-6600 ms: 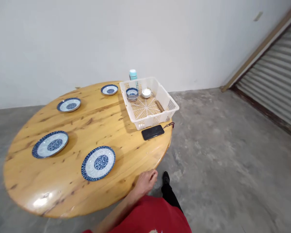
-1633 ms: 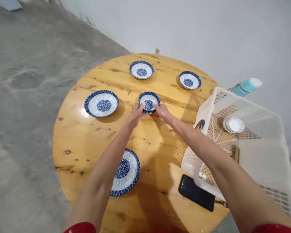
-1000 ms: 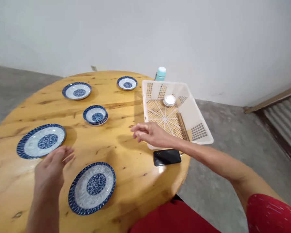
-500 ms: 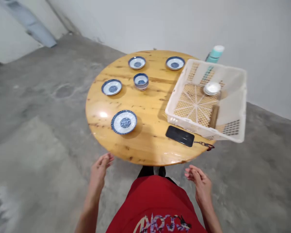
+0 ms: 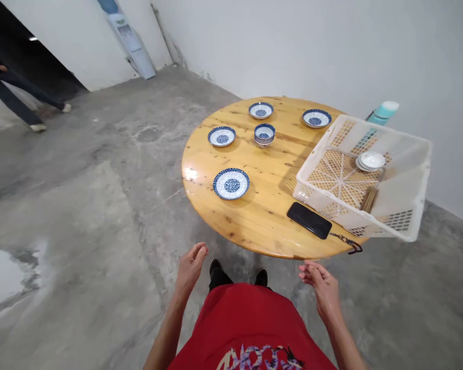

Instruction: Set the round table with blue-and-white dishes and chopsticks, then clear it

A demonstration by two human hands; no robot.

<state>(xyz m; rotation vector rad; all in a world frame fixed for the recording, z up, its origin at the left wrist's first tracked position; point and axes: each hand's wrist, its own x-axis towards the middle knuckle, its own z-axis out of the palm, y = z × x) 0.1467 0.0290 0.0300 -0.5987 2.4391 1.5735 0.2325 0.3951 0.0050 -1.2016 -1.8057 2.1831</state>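
My left hand (image 5: 192, 264) hangs in the air just off the near left edge of the round wooden table (image 5: 270, 234), fingers loosely bent and holding nothing. Off the near right edge, my right hand (image 5: 319, 283) is also loosely open and bare. Nearest to the left hand on the table is a blue-and-white plate (image 5: 231, 184). A black phone (image 5: 309, 220) with a strap (image 5: 347, 240) lies beyond the right hand. Farther back, a stack of blue-patterned bowls (image 5: 264, 135) stands among three more plates: one left (image 5: 221, 136), one far (image 5: 261, 110), one far right (image 5: 317, 118).
A white plastic basket (image 5: 332, 206) overhangs the table's right edge. In it are small white dishes (image 5: 370, 161) and a bundle of wooden chopsticks (image 5: 369, 199). A turquoise bottle (image 5: 384, 112) stands behind it. A water dispenser (image 5: 131, 43) and a person's legs (image 5: 19, 92) show at far left.
My view has swung left, so the table and everything on it sit farther right in the picture. A person's legs have come into view. Both hands remain beside the table, holding nothing.
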